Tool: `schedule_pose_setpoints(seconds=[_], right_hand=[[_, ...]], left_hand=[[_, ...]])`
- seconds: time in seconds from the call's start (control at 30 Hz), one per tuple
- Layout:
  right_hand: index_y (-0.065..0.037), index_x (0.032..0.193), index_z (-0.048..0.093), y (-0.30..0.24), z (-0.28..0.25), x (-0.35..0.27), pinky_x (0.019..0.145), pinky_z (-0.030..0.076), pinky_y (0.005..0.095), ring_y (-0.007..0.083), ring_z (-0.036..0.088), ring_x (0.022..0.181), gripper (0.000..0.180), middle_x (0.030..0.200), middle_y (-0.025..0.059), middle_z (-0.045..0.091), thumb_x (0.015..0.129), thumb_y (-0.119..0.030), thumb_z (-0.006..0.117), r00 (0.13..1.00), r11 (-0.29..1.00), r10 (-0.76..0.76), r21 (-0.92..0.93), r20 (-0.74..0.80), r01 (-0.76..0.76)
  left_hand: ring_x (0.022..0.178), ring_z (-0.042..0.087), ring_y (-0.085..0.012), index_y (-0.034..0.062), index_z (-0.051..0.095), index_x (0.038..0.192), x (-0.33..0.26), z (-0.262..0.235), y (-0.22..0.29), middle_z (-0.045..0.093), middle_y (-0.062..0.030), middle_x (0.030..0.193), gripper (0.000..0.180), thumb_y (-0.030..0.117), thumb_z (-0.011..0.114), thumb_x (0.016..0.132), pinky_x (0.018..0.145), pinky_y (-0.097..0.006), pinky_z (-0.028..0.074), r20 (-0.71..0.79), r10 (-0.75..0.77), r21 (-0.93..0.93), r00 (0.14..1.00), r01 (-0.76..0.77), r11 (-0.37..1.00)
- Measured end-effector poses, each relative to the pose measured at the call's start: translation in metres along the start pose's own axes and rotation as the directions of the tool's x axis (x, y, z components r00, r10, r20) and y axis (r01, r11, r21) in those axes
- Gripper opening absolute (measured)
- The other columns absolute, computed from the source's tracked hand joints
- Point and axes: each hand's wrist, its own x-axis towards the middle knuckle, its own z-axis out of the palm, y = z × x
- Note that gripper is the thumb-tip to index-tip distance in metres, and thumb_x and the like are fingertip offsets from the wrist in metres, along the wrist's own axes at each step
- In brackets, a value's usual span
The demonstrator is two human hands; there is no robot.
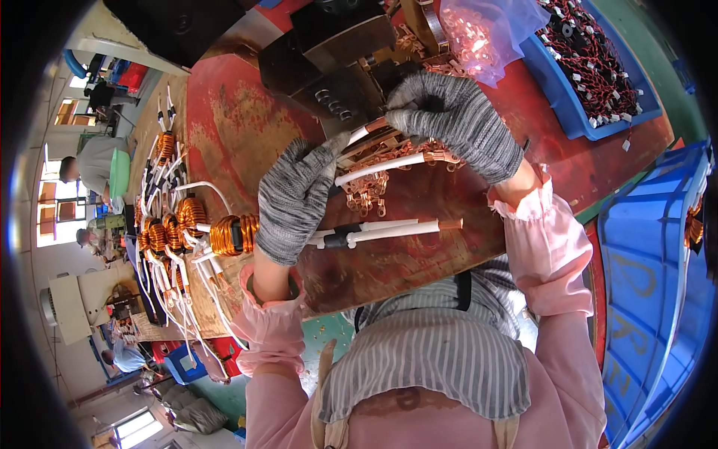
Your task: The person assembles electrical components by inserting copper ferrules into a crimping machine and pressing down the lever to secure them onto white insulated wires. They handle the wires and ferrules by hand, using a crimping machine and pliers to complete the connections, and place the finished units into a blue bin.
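Observation:
My left hand [295,198], in a grey knitted glove, is closed on a white-sleeved cable [360,135] of a copper-wound ring coil [233,235]. My right hand [458,120], gloved alike, pinches the copper end [377,124] of that cable in front of a black machine [340,90]. Whether a separate lug sits on this end is hidden by the fingers. Below, another white lead [380,169] points right, with a copper lug [443,157] at its tip. Nearer me, a white lead [396,234] ends in bare copper.
Loose copper lugs [364,196] lie under the hands, and more fill a clear bag [471,41]. A blue bin [535,71] holds red-and-black wires. Several finished-looking coils [170,228] with white leads crowd the left. A large blue container [651,284] stands right. People work far left.

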Motion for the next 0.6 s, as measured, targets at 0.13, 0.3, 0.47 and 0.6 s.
schedule_pose_setpoints(seconds=[0.13,0.3,0.47,0.6], right_hand=[[-0.001,0.092,0.061,0.004,-0.004,0.007,0.061,0.052,0.024,0.011,0.061,0.069,0.012,0.078,0.0037,0.062,0.081,-0.006,0.066,1.0,0.995,0.022,0.094,-0.007,-0.021],[0.0,0.09,0.06,0.012,-0.007,0.016,0.063,0.054,0.0247,0.0122,0.061,0.069,0.01,0.078,0.0051,0.061,0.081,-0.003,0.064,1.0,0.991,-0.012,0.136,-0.006,0.013],[-0.001,0.094,0.058,0.016,-0.012,0.022,0.068,0.054,0.0257,0.0125,0.061,0.077,0.015,0.083,0.0041,0.061,0.082,-0.008,0.065,0.999,0.983,-0.002,0.183,0.037,-0.005],[-0.001,0.095,0.059,0.021,-0.014,0.027,0.067,0.055,0.0264,0.0139,0.063,0.077,0.015,0.085,0.0056,0.062,0.082,-0.006,0.064,1.0,0.984,0.005,0.178,0.026,-0.01]], left_hand=[[0.073,0.059,-0.0261,0.0138,0.063,0.11,0.005,0.001,-0.006,0.057,-0.0104,0.087,0.026,0.01,0.054,0.086,0.063,-0.034,0.049,-0.011,0.062,0.128,0.998,-0.06,0.99],[0.074,0.059,-0.0267,0.0113,0.064,0.108,0.008,0.004,-0.012,0.058,-0.0111,0.089,0.024,0.01,0.055,0.085,0.065,-0.033,0.049,-0.059,0.085,0.156,0.995,-0.075,0.985],[0.078,0.061,-0.0266,0.0074,0.064,0.106,0.013,0.005,-0.013,0.059,-0.012,0.09,0.023,0.01,0.057,0.084,0.067,-0.033,0.049,-0.093,0.103,0.132,0.99,-0.091,0.987],[0.085,0.061,-0.0285,0.0045,0.064,0.104,0.016,0.008,-0.017,0.062,-0.0142,0.096,0.022,0.008,0.057,0.084,0.074,-0.034,0.049,-0.087,0.082,0.144,0.993,-0.069,0.987]])
